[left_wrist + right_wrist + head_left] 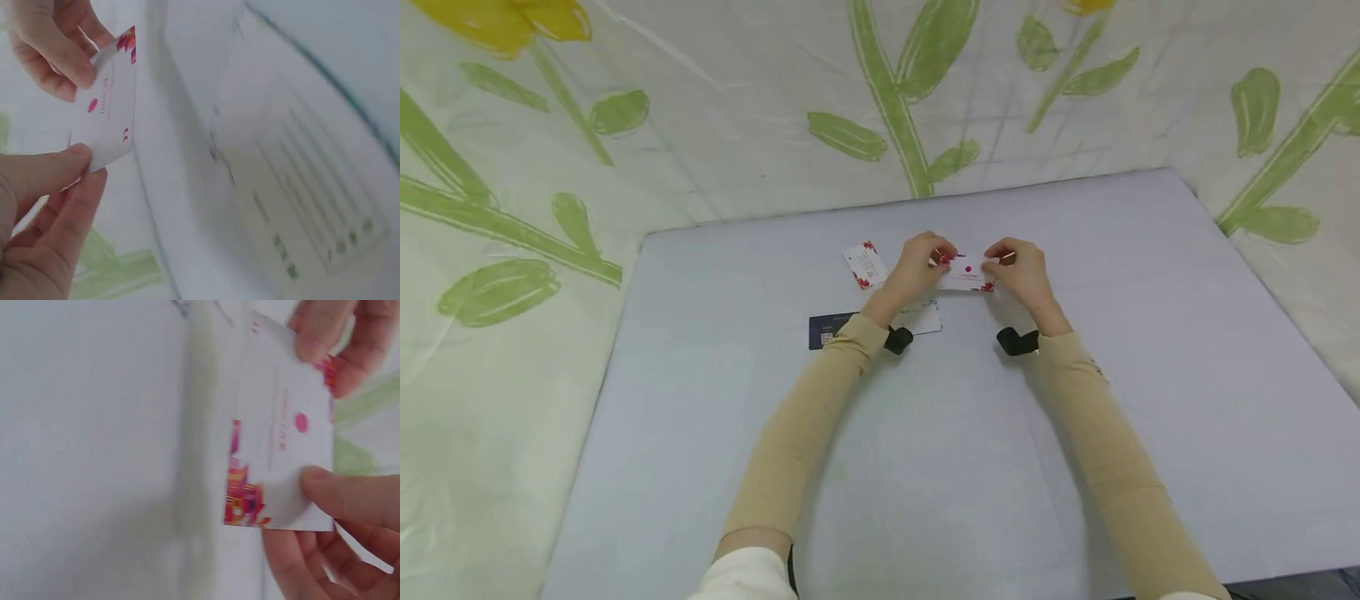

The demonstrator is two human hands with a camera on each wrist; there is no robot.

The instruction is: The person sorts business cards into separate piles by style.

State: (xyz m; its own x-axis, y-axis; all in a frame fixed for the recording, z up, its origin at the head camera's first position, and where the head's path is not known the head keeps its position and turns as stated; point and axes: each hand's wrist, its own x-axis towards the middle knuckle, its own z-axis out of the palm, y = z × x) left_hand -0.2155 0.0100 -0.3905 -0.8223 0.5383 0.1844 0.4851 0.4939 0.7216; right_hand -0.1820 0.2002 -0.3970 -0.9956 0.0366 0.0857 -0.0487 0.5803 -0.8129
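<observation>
Both hands hold one white business card [967, 273] above the table, tilted. It bears a pink dot, small pink print and red-orange patterned corners. My left hand [917, 268] pinches its left end between thumb and fingers. At the opposite end, my right hand [1024, 271] grips it the same way. The right wrist view shows the printed face of the card [278, 431], with the right thumb [350, 494] lying on it. In the left wrist view, the left thumb [50, 165] presses the near end of the card.
A white card with red corners [865, 265] lies left of the left hand. Nearer, a dark card with a square code [827, 330] and a white card with blue marks [925, 317] lie partly under the left forearm. A floral sheet [737, 125] hangs behind the table [925, 467].
</observation>
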